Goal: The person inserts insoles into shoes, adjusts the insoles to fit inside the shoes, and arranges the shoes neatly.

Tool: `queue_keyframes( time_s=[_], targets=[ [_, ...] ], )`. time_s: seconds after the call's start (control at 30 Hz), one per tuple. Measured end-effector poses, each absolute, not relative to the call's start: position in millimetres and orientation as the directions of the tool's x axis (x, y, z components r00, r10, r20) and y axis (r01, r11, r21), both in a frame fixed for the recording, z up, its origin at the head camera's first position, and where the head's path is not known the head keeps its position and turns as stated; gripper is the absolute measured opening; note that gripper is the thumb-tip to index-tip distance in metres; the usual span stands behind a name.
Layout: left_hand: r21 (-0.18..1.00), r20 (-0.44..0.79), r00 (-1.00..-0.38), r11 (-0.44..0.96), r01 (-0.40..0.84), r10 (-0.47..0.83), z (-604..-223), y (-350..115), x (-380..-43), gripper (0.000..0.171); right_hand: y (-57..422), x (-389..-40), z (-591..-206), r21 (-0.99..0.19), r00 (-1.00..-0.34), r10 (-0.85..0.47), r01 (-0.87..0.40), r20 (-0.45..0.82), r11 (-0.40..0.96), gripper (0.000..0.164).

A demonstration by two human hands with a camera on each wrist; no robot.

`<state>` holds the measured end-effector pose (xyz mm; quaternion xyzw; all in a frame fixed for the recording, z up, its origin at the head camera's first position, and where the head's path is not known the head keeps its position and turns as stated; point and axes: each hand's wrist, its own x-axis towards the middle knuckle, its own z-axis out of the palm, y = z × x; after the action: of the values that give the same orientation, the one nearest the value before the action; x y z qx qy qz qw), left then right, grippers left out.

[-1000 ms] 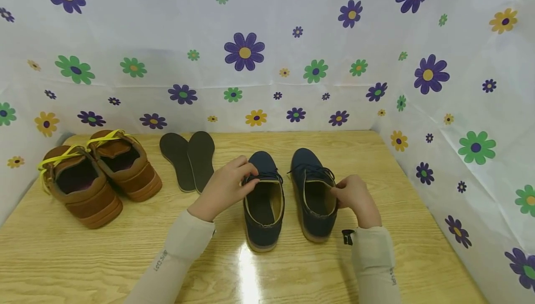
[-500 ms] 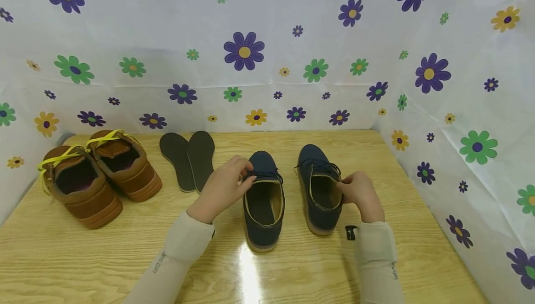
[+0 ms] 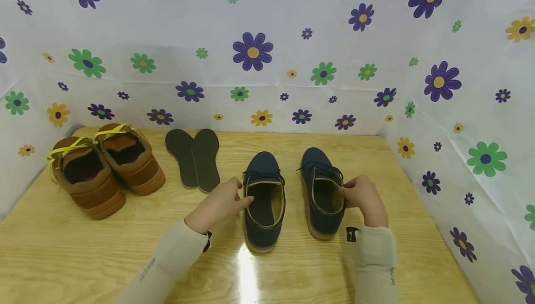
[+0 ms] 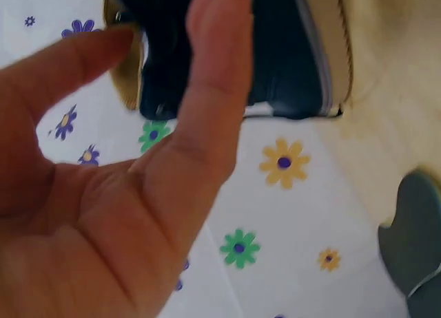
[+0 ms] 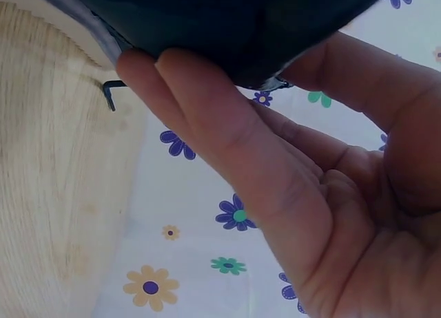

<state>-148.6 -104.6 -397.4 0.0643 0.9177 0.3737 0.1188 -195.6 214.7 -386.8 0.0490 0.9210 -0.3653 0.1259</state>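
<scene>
Two navy lace-up shoes stand side by side, toes away from me. My right hand (image 3: pixel 363 197) grips the right shoe (image 3: pixel 322 220) by the right edge of its opening, thumb inside the collar and fingers along the outer side, as the right wrist view also shows. By the left shoe (image 3: pixel 263 236), my left hand (image 3: pixel 219 204) has its thumb at the opening's left edge and its fingers at the outer side. In the left wrist view, that thumb and the extended fingers (image 4: pixel 213 91) stand apart. Whether they touch the shoe I cannot tell.
Two dark insoles (image 3: pixel 205 160) lie partly overlapped left of the navy shoes. Farther left stands a pair of brown shoes (image 3: pixel 98 202) with yellow laces. A flower-printed white cloth (image 3: pixel 188 67) rises behind and along the sides of the wooden table (image 3: pixel 292 276).
My left hand has left the left shoe's laces and moved back toward me along its opening. My right hand has shifted the right shoe slightly rightward, away from the left one.
</scene>
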Motion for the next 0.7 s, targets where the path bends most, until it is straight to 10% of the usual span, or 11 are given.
queue_keyframes(
  time_s=[0.37, 0.7],
  targets=[
    [0.719, -0.107, -0.981, 0.694, 0.038, 0.165, -405.4, -92.4, -152.8, 0.011, 216.3, -196.0, -390.4, -0.683, -0.975, -0.004, 0.153, -0.223, 0.715, 0.034],
    [0.757, -0.11, -0.982, 0.653, 0.018, 0.155, -408.3, -80.6, -169.3, 0.011, 219.4, -196.1, -392.3, -0.698, -0.977, 0.003, 0.155, -0.214, 0.7, 0.033]
  ],
)
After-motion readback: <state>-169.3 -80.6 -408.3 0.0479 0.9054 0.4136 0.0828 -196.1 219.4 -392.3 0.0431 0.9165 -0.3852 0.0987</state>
